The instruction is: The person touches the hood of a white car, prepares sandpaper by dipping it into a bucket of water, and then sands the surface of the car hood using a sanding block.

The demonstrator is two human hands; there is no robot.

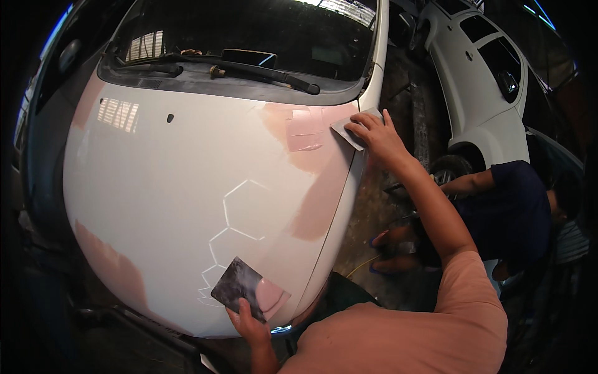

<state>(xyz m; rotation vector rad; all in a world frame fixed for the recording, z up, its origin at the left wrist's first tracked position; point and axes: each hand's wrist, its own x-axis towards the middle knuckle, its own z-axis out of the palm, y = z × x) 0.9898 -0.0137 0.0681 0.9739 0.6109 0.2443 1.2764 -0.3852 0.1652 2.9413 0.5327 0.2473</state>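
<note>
My left hand [250,323] grips a dark square board [235,282] above the near end of the white car hood [174,168]. A lump of pink body filler [270,295] sits on the board's right side. At the hood's far right corner, my right hand [381,136] presses a grey flat filler spreader [350,134] against the surface, fingers spread over its back. Just left of the spreader lies a fresh-looking patch of pink filler [305,129] with ridges in it, inside a larger dull pink area. Both hands are closed on their tools.
Beyond the hood are the windshield [249,31] and a wiper arm [268,75]. More dull pink patches [111,268] mark the hood's left edge. On the right, a person in a dark shirt [507,212] bends near a second white car [479,81]. A dark vehicle [47,124] stands at left.
</note>
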